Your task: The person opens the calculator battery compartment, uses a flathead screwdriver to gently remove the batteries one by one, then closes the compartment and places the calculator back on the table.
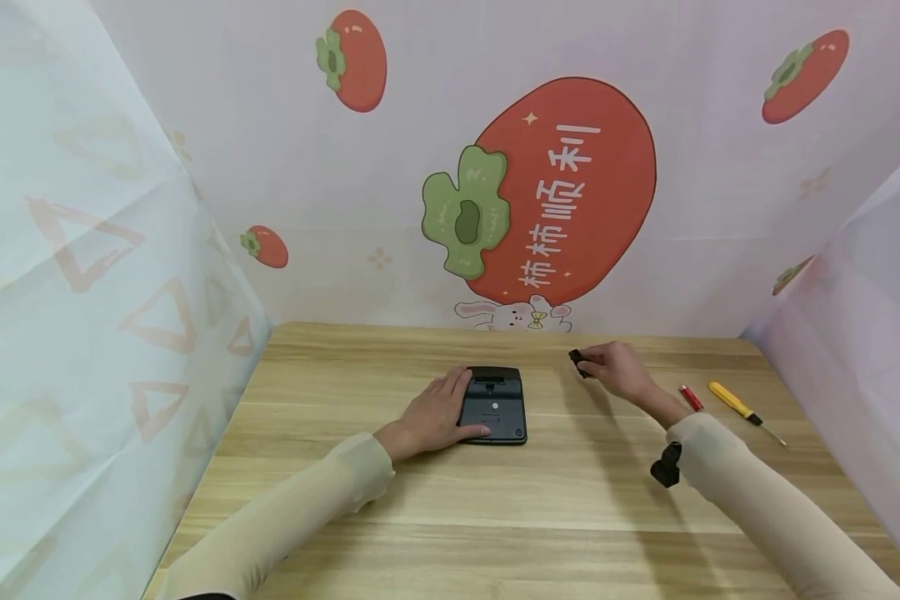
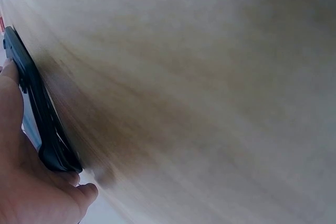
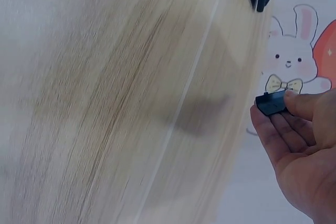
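A dark calculator [image 1: 504, 421] lies face down on the wooden table, with an uncovered battery slot near its far end. My left hand [image 1: 433, 417] holds it from the left side, the thumb over the near part and the fingers at the far-left edge. In the left wrist view the calculator [image 2: 34, 93] shows edge-on beside the left hand [image 2: 31, 177]. Off to the right, my right hand [image 1: 621, 371] pinches a small black battery cover [image 1: 578, 363] above the table. The right wrist view shows that cover [image 3: 271, 103] between thumb and fingertips of the right hand [image 3: 304, 145].
Right of the right forearm lie a small red cylinder [image 1: 692, 397], perhaps a battery, and a screwdriver [image 1: 735, 403] with a yellow handle. A printed backdrop [image 1: 390, 183] rises behind the table's [image 1: 390, 542] back edge, and similar sheets flank both sides.
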Tool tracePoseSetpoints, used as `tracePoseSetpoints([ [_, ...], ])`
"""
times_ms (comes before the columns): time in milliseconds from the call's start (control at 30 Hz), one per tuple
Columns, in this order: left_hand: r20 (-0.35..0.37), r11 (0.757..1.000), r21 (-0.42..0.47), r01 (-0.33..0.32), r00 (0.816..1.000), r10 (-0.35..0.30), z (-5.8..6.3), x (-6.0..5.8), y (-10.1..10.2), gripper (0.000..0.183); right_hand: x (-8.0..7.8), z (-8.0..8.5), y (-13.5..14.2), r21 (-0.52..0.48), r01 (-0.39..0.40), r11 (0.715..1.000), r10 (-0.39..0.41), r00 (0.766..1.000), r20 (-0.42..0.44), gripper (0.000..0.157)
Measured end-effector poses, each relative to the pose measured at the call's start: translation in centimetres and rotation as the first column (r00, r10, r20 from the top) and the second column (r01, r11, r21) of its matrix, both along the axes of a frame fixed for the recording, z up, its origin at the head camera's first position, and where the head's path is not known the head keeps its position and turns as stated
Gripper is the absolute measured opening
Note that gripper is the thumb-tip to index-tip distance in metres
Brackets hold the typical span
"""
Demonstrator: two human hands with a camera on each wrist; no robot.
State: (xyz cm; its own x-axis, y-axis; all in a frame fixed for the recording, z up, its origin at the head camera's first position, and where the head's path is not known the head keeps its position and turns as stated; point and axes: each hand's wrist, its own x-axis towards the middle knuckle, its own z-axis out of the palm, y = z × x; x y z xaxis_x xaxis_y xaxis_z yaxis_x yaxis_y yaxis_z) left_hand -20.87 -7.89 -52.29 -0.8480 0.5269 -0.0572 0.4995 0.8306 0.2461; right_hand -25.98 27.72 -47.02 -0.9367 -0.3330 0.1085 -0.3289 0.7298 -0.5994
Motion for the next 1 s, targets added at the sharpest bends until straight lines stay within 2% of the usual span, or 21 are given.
tracePoseSetpoints([
  [300, 0.016, 1.0, 0.004, -0.009, 1.0, 0.009, -0.5, -0.3, 0.1, 0.112, 0.5, 0.1, -1.5, -0.109, -0.019, 0.994, 0.03, 0.995, 0.099, 0.027],
  [600, 0.02, 1.0, 0.002, -0.014, 1.0, 0.014, -0.5, -0.3, 0.1, 0.112, 1.1, 0.2, -3.1, -0.135, -0.029, 0.99, 0.047, 0.99, 0.131, 0.027],
  [1000, 0.038, 1.0, 0.009, -0.02, 0.999, 0.02, -0.4, -0.3, 0.1, 0.112, 2.0, 0.8, -5.3, -0.201, -0.033, 0.979, 0.077, 0.973, 0.217, 0.028],
])
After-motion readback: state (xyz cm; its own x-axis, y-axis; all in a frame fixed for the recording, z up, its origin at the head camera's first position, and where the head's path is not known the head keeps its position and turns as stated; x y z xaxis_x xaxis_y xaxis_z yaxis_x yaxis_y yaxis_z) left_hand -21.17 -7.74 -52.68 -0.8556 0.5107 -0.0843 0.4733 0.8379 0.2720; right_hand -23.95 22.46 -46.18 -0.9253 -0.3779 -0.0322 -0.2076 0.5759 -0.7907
